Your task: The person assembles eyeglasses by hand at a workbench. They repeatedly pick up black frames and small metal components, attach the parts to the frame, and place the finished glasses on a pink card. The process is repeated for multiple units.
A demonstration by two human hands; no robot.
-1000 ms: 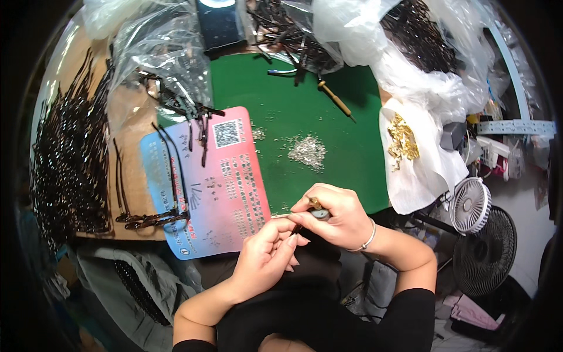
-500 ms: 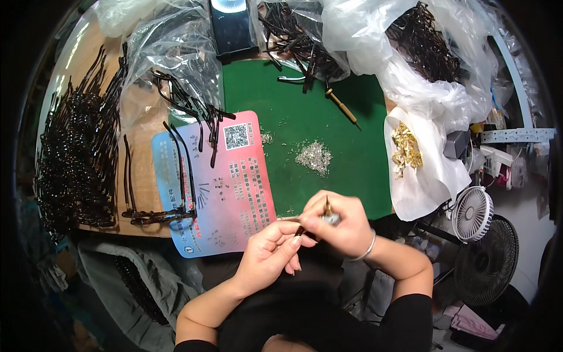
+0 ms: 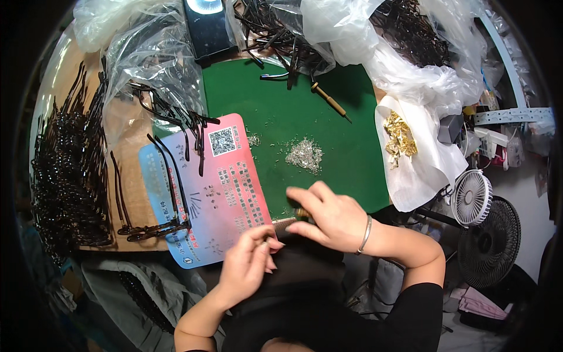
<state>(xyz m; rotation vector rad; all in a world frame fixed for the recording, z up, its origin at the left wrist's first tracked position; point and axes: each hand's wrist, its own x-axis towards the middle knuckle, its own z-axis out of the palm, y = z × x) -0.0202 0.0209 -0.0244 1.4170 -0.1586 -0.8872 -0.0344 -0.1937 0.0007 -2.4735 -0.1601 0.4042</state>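
Observation:
My left hand (image 3: pixel 245 264) is above the front edge of the table, its thumb and fingers pinched together. Whatever lies between those fingertips is too small or hidden to name. To its right, my right hand (image 3: pixel 334 222) curls its fingers around a brass screwdriver (image 3: pixel 301 212), most of which the hand covers. The two hands are apart. Beyond them, a heap of tiny silvery screws (image 3: pixel 304 156) lies on the green mat (image 3: pixel 346 176). A glasses frame with dark temples (image 3: pixel 153 230) rests across the pink and blue printed sheet (image 3: pixel 246 193).
Many dark glasses frames (image 3: pixel 70 170) are stacked at left. Loose dark temples (image 3: pixel 287 35) spill from plastic bags at the back. A second wooden-handled screwdriver (image 3: pixel 331 102) lies on the mat. Gold metal parts (image 3: pixel 400 138) sit on white paper (image 3: pixel 407 193). Fans (image 3: pixel 472 196) stand at right.
My hands have drawn apart. The screwdriver, which stood upright over my left fingertips, is now tucked inside my right hand. The whole view has shifted slightly.

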